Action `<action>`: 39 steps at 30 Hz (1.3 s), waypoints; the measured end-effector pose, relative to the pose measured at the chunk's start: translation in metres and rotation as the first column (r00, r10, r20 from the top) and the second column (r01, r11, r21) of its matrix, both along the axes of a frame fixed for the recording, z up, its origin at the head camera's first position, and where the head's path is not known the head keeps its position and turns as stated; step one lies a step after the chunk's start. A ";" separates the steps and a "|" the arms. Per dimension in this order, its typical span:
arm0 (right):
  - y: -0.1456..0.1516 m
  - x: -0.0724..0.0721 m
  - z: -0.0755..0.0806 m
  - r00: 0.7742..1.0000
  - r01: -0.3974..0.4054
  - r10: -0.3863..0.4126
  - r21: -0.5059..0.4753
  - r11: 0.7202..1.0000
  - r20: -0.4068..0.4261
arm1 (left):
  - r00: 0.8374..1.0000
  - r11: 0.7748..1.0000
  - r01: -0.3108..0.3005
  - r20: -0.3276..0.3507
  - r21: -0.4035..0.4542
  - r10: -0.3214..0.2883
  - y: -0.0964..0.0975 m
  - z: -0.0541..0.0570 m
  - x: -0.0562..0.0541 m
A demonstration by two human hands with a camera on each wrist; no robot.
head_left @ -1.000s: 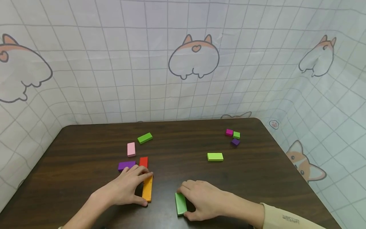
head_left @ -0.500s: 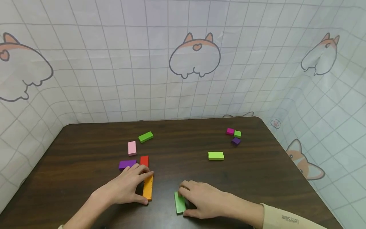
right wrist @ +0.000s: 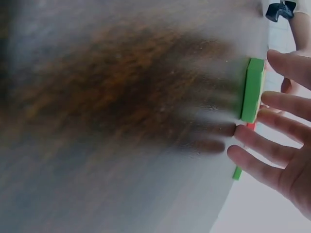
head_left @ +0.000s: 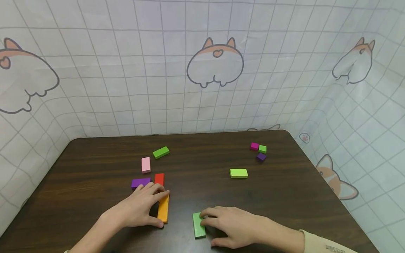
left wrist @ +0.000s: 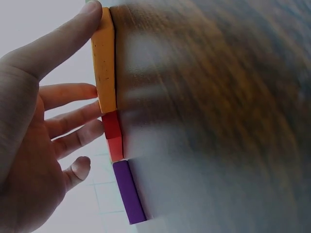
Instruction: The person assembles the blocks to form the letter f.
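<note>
Two bare hands at work, low over a dark wood-grained tabletop point(head_left: 190, 158). Nearest: right hand point(head_left: 232, 226), fingers spread and loose, two fingertips over the edge of a long, flat, mid-green rectangular block point(head_left: 197, 228). Thumb clear of it, so no pinch; whether the fingertips press or only skim, I cannot tell.

Well apart, on the person's left: left hand point(head_left: 140, 207), pinching a long orange rectangular block point(head_left: 163, 211) lengthwise, thumb at near end, forefinger at far end. Remaining fingers splayed. Block lies flat.

Just past it, roughly in line, a red rectangular block point(head_left: 159, 179); knuckles partly cover the join. Beside that, a purple rectangular block point(head_left: 141, 183). Across to the right, a lime-yellow block point(head_left: 238, 173) on its own. Farther back, a pale pink block point(head_left: 146, 165), then a slanted grass-green block point(head_left: 161, 152).

Far right: magenta cube point(head_left: 254, 146), small green cube point(head_left: 262, 149) and dark violet cube point(head_left: 261, 157), clustered.

Progress, my judgement: partway at most. Orange and red look lined up; the mid-green block lies apart from them, the lime-yellow one untouched.
</note>
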State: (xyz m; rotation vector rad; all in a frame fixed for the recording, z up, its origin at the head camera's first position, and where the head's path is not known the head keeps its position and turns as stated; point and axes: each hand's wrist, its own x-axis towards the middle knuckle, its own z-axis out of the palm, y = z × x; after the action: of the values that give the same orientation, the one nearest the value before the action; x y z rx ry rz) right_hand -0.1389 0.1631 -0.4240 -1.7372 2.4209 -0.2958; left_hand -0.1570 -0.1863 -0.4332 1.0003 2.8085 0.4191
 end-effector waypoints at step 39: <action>0.007 -0.003 -0.004 0.997 -0.032 0.027 0.060 0.998 0.078 | 0.984 1.000 -0.010 -0.181 -0.003 0.010 0.023 0.000 -0.006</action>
State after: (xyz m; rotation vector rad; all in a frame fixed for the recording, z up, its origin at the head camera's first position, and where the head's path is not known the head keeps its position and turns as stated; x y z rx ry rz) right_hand -0.1415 0.1700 -0.4282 -1.7011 2.3234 -0.2769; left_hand -0.1634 -0.1635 -0.4327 1.0747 2.9736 0.3398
